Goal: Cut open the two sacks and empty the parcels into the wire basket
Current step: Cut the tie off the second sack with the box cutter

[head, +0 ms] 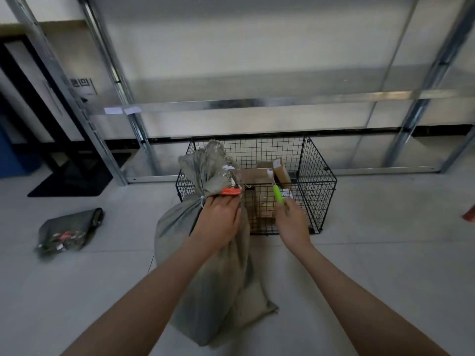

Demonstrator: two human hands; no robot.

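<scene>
The left hand point(221, 219) has its fingers wrapped round the tied neck of the grey sack point(205, 265), standing on the floor point(385, 253) just in front of the wire basket point(317, 176). The right hand point(291, 223) has its fingers curled tight on a green cutter point(278, 195). Boxes point(257, 176) sit in the basket

Dim, even light; soft blur throughout; wide-angle bending at edges.

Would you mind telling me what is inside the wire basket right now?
Several brown cardboard parcels lie inside the wire basket. The grey sack, held by the left hand, covers its left part, so anything there is hidden.
</scene>
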